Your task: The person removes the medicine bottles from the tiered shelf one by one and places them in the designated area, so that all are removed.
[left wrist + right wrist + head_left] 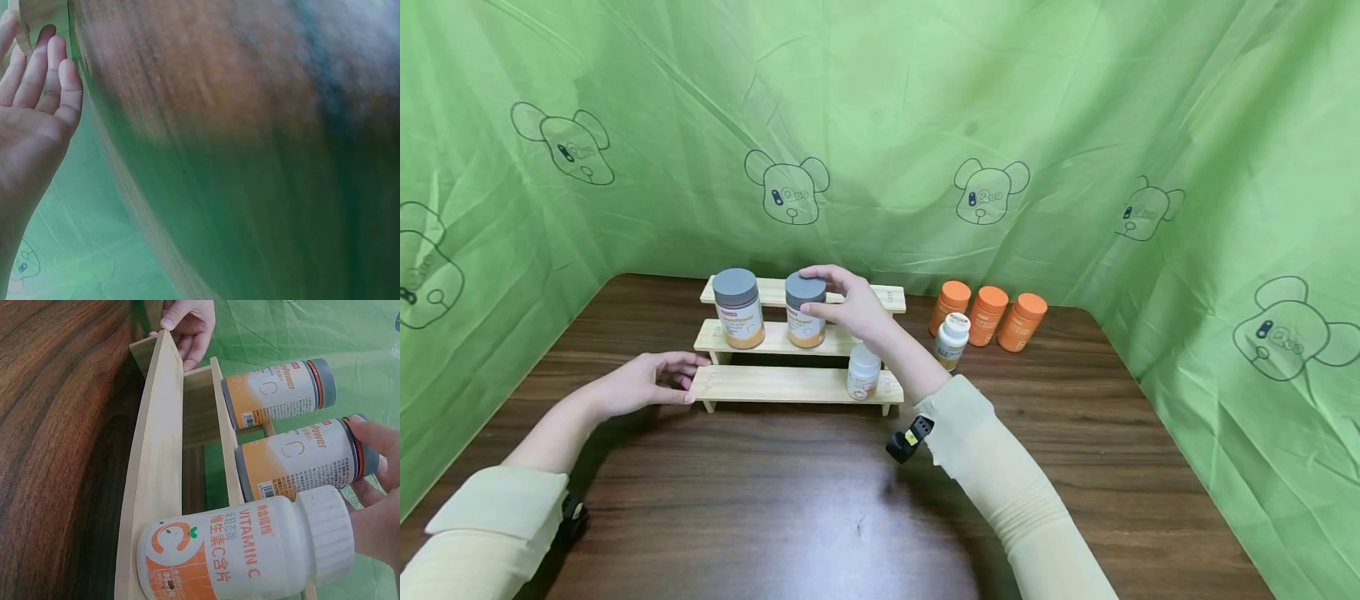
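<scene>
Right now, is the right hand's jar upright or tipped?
Upright: the jar has its grey lid on top, gripped by the right hand, base apparently on the middle shelf.

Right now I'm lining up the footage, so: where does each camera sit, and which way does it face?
Head: on the head, forward and down over the pale wooden three-tier rack; left hand, right hand, cream sleeves show.
Left wrist: on that wrist, towards blurred brown wooden tabletop; left hand shows.
Right wrist: on that wrist, along the rack; both hands show.
Shared: head and right wrist both show two grey-lidded cylindrical jars.
</scene>
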A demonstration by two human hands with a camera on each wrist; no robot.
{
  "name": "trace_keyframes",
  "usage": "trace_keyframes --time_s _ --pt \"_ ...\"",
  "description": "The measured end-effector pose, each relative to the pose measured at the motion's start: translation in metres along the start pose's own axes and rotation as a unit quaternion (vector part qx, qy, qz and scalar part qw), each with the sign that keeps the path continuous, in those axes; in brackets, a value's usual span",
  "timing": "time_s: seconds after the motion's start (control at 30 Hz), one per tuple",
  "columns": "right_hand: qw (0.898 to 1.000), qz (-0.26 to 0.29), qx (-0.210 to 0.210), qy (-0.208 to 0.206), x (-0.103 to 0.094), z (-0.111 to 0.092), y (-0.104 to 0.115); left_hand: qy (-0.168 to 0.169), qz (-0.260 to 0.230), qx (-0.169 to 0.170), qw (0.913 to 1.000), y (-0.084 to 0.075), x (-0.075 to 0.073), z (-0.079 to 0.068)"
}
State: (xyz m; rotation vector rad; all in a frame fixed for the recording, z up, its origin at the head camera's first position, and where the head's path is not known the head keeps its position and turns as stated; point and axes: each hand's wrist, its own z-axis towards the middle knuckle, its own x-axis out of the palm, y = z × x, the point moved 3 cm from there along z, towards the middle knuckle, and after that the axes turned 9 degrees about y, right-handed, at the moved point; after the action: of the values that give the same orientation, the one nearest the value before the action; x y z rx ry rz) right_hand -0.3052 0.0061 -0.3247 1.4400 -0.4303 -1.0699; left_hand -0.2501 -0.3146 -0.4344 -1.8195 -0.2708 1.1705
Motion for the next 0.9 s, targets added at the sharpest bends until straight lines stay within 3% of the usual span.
trace_keyframes --time_s 0.9 --pt "1.000 -0.010 -0.002 -0.007 -0.028 -0.016 0.027 -0.003 -0.003 -0.003 1.0000 0.001 0.000 0.000"
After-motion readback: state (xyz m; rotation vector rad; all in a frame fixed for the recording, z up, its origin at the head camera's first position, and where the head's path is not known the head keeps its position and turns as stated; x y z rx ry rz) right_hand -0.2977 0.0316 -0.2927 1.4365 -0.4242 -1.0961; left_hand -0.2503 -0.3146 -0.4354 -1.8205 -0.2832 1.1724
